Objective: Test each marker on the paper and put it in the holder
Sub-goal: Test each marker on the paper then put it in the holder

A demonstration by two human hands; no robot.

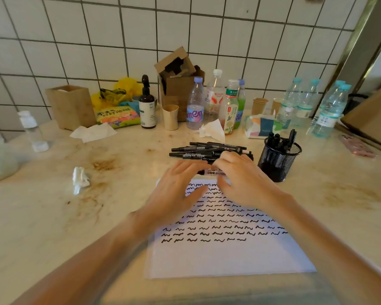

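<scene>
Right now one marker [211, 172] lies left-to-right across the far edge of the paper [229, 256], both hands pinching it, left hand [180, 190] and right hand [242, 179] at opposite ends, with the mesh holder [278, 159] just right of the nearer right-hand grip

tissue pack [262, 126]: "TISSUE"
green-cap bottle [230, 106]: "东方树叶"
markers [209, 150], snack bag [117, 116]: print unreadable

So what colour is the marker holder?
Black wire mesh holder, clearest in the head view.
</scene>
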